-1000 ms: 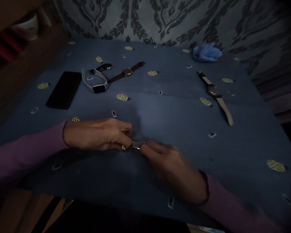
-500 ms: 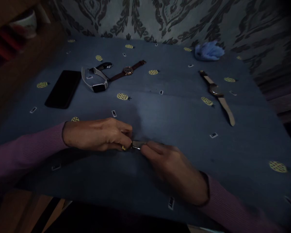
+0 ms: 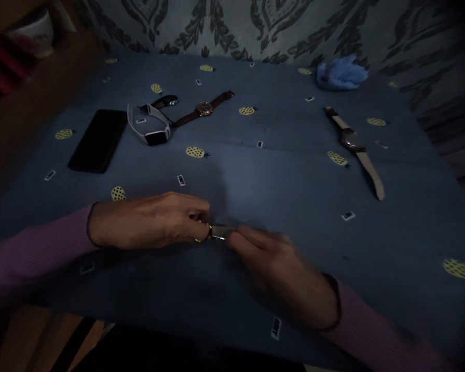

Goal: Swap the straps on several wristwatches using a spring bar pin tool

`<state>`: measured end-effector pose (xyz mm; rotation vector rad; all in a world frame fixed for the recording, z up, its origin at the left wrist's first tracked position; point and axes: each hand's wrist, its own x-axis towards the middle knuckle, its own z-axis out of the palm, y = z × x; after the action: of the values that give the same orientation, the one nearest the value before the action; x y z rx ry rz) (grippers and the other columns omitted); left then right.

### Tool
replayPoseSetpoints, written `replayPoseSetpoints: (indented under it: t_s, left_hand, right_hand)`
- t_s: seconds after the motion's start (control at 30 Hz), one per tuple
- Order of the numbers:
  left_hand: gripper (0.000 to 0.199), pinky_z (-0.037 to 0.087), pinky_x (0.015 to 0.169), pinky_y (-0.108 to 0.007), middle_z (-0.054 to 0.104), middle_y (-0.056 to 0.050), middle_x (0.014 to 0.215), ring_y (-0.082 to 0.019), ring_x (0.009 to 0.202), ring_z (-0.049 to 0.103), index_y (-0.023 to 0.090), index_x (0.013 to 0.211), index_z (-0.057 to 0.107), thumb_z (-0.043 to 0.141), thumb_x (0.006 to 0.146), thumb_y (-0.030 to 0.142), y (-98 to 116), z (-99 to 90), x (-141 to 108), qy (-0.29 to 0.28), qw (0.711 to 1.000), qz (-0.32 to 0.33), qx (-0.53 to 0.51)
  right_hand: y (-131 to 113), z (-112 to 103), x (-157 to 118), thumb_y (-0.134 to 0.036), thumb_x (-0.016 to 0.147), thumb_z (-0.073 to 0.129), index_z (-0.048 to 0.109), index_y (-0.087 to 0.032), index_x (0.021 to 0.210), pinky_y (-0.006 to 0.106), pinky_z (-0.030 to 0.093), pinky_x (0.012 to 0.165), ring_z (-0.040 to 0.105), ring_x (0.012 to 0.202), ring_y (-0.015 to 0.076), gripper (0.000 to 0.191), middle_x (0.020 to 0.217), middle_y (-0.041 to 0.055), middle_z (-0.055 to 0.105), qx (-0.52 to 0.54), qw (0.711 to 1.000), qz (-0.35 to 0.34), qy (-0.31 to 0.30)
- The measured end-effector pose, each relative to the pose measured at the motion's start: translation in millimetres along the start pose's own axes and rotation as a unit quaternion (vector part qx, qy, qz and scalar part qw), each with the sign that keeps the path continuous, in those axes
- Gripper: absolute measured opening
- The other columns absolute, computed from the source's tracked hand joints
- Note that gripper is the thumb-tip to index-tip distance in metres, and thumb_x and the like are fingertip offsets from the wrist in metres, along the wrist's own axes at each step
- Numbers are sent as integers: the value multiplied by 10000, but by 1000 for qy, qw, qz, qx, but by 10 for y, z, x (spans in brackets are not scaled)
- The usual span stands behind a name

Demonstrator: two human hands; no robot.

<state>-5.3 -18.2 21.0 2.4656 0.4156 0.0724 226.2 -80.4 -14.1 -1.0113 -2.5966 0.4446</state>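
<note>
My left hand (image 3: 151,221) is closed, its fingertips pinching a small gold-coloured item (image 3: 208,231) that is mostly covered by the fingers. From there a flat greyish piece (image 3: 221,231) with a shiny lower edge bridges to my right hand (image 3: 271,263). The thumb and fingers of that hand are closed on its other end, slightly blurred. Whether the gold part and the flat piece are one object, I cannot tell. Both hands are low over the blue patterned tablecloth (image 3: 236,181), near its front side.
Back left lie a black phone (image 3: 98,140), a smartwatch with a pale band (image 3: 156,137), a dark-strapped watch (image 3: 170,101) and a brown-strapped watch (image 3: 204,108). Another watch (image 3: 351,138) is at right, strap underside showing. A crumpled blue cloth (image 3: 341,73) sits by the wall.
The view has shifted slightly. My left hand has drawn back a little to the left, showing more of the gold-coloured part. My right hand keeps its grip on the flat piece.
</note>
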Motion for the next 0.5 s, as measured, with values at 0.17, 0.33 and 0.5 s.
replayPoseSetpoints:
  t_s: [0.17, 0.33, 0.5]
  left_hand:
    - [281, 454, 637, -225, 620, -66, 967, -121, 774, 567, 141, 904, 647, 382, 968, 73, 17, -5, 3, 1, 1000, -4, -6]
    - [268, 447, 634, -216, 605, -63, 966, -115, 771, 564, 147, 912, 636, 383, 969, 75, 9, 3, -15, 8, 1000, -4, -13]
    - [238, 444, 627, -216, 603, -61, 978, -113, 766, 561, 165, 936, 638, 413, 969, 95, -4, 36, -39, 17, 1000, -11, -10]
  right_hand:
    - [-3, 11, -10, 13, 913, 341, 531, -176, 751, 210, 368, 481, 484, 507, 93, 313, 634, -25, 528, 1, 1000, -5, 9]
    - [-9, 5, -18, 6, 937, 285, 543, -170, 733, 216, 372, 475, 485, 510, 97, 373, 634, -17, 530, -7, 1000, -11, 20]
    - [-20, -7, -38, -56, 984, 268, 560, -174, 733, 229, 380, 467, 471, 503, 101, 403, 617, -18, 516, 8, 999, -21, 32]
